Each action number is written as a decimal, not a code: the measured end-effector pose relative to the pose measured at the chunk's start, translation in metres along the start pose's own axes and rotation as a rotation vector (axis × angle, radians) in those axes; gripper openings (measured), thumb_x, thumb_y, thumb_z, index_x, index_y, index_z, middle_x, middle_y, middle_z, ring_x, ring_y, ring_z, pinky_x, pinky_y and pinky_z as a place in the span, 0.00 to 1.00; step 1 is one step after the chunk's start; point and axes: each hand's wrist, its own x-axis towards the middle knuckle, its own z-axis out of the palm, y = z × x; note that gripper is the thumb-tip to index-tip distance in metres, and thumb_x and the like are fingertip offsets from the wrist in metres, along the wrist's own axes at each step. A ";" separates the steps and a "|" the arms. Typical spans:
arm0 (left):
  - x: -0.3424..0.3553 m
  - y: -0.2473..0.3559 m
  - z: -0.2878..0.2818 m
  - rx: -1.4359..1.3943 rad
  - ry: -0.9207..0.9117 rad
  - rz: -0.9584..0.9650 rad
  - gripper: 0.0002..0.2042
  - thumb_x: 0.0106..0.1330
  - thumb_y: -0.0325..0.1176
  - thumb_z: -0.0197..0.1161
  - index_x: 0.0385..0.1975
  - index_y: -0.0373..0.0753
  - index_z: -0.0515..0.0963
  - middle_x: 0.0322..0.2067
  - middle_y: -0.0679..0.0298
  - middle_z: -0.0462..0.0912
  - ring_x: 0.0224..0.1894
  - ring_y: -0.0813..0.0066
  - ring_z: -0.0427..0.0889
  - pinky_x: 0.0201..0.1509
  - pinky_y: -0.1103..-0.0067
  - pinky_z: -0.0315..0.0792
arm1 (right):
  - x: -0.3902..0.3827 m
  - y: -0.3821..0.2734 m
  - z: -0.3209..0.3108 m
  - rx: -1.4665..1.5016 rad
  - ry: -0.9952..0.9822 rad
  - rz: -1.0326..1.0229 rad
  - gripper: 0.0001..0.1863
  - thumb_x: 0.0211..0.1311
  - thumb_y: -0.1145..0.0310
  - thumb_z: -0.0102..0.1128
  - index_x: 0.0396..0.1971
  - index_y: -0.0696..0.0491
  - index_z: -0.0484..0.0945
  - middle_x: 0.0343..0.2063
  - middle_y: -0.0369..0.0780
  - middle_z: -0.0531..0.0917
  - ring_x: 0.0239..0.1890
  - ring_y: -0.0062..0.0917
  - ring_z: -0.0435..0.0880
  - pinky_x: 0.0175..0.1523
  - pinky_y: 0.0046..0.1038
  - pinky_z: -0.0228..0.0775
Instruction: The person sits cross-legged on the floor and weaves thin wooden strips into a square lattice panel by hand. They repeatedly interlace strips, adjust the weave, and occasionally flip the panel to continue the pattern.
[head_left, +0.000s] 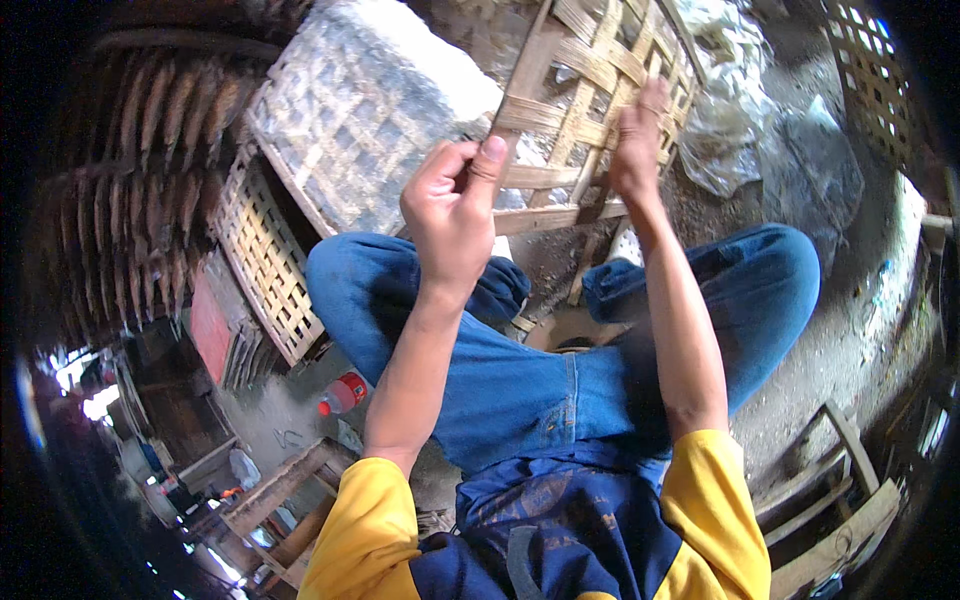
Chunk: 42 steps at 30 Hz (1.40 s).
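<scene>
Tilted up in front of my knees is a woven bamboo tray (pixel 532 114) with a thin wooden frame and wide gaps between its strips. My left hand (pixel 452 225) pinches the near left edge of that frame between thumb and curled fingers. Farther right, my right hand (pixel 638 145) rests on or just against the weave, its fingers stretched out toward the far side. Whether the fingertips press on the strips is hard to see.
At the left stands a tray with a pale, dusty lattice surface (pixel 360 120), over another woven tray (pixel 275 260). A red-labelled bottle (pixel 343 393) is by my left knee. Clear plastic sheeting (pixel 815 165) lies at the right, and wooden slats (pixel 840 535) are at lower right.
</scene>
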 end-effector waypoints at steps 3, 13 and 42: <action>0.003 0.010 -0.012 0.008 0.042 0.064 0.10 0.71 0.33 0.66 0.31 0.33 0.82 0.26 0.74 0.78 0.30 0.90 0.68 0.36 0.88 0.62 | 0.007 -0.004 -0.003 0.196 -0.106 0.448 0.40 0.78 0.44 0.32 0.76 0.59 0.44 0.78 0.49 0.39 0.80 0.37 0.35 0.80 0.36 0.27; 0.028 0.030 -0.043 -0.245 0.238 -0.034 0.09 0.71 0.34 0.66 0.34 0.34 0.84 0.29 0.71 0.82 0.32 0.88 0.73 0.38 0.86 0.67 | -0.042 -0.097 -0.007 0.030 -0.460 -0.286 0.68 0.46 0.38 0.74 0.77 0.54 0.39 0.76 0.57 0.43 0.79 0.49 0.42 0.78 0.45 0.39; -0.003 0.147 -0.243 -0.155 0.251 0.181 0.29 0.71 0.54 0.60 0.62 0.37 0.73 0.54 0.56 0.81 0.49 0.70 0.83 0.53 0.75 0.77 | 0.071 -0.352 -0.166 -0.105 0.088 -0.669 0.21 0.62 0.52 0.70 0.38 0.58 0.82 0.28 0.37 0.85 0.29 0.24 0.80 0.37 0.29 0.72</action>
